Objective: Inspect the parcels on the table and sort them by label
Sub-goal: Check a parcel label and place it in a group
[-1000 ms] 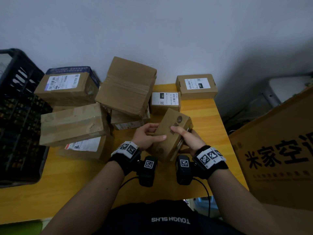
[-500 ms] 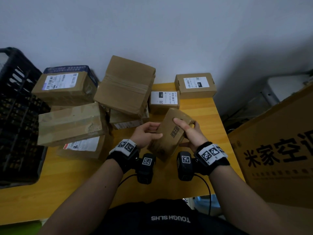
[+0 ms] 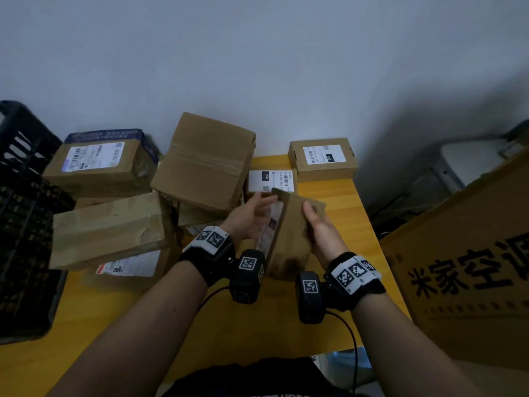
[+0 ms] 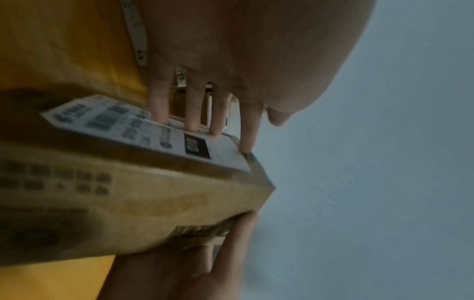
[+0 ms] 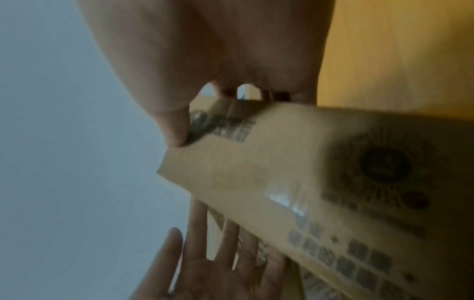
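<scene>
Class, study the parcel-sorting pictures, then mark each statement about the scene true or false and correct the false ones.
1. Both hands are on one small brown parcel. True.
2. The left hand lies with straight fingers against that parcel's labelled side. True.
3. The table is white. False: it is yellow.
4. A parcel with a label reading 151 sits at the table's far edge by the wall. True.
5. The black crate stands to the person's right. False: it stands to their left.
</scene>
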